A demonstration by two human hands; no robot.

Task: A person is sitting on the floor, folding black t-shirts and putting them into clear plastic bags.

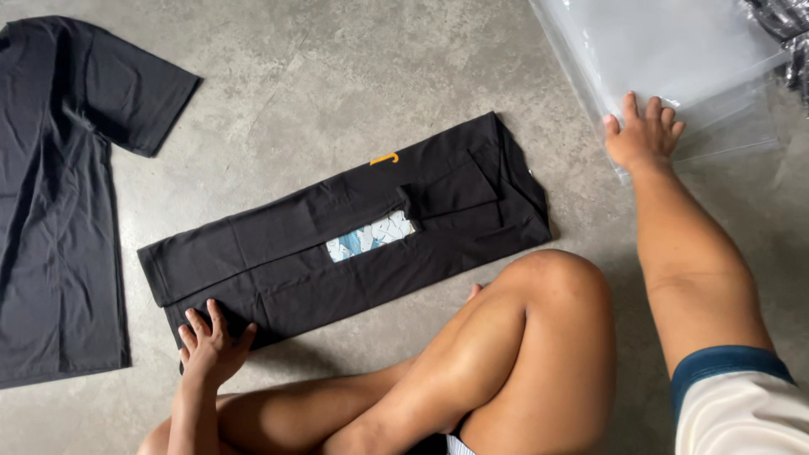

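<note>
While the person sits on the grey concrete floor (pixel 337 76) with bare legs crossed, a black T-shirt folded into a long strip (pixel 354 232) lies slantwise just beyond the raised knee (pixel 548 286). Taking that folded shirt as the landmark: its lower near end lies under the left hand (pixel 211 345), which rests flat on the fabric with fingers spread, pressing rather than gripping. At the middle of the strip a gap between the 2 folded-in sides shows a patch of pale blue and white print (pixel 371 236), and near its far edge sits a small orange mark (pixel 384 158). A folded-in sleeve lies across the upper end of the strip.

Well off to the right of the folded shirt's upper end, the right hand (pixel 642 135) lies palm down, fingers spread, on the near corner of a stack of clear plastic bags (pixel 666 59); it seems to press the corner rather than pinch it, though the glare on the plastic makes this hard to judge. Beyond the stack, at the frame's top right corner, something dark wrapped in plastic (pixel 788 34) shows only in part.

Left of the folded shirt, apart from it, a second black T-shirt (pixel 59 202) lies spread flat, 1 short sleeve pointing toward the strip.
</note>
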